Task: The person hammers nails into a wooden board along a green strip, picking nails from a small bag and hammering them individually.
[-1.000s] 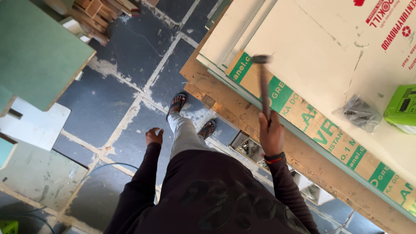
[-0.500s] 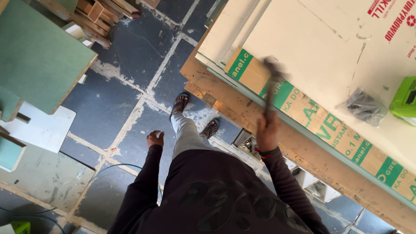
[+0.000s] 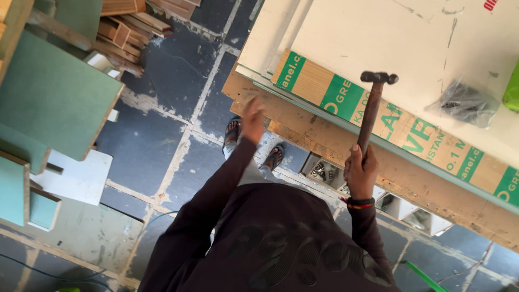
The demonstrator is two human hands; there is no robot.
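Right hand [image 3: 361, 172] grip clenched round hammer [image 3: 373, 105]; left hand [image 3: 252, 118] blurred, seemingly spread near board stack [image 3: 303, 116].

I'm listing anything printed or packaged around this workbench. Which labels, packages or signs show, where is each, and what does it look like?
Printed edge strip: long tan band with green blocks and white lettering, along the near edge of the white board.
Red print: small, at the white board's top right corner.
Clear plastic bag: crumpled, holding dark small parts, lying on the white board, right of the hammer head.
No screens or signs.
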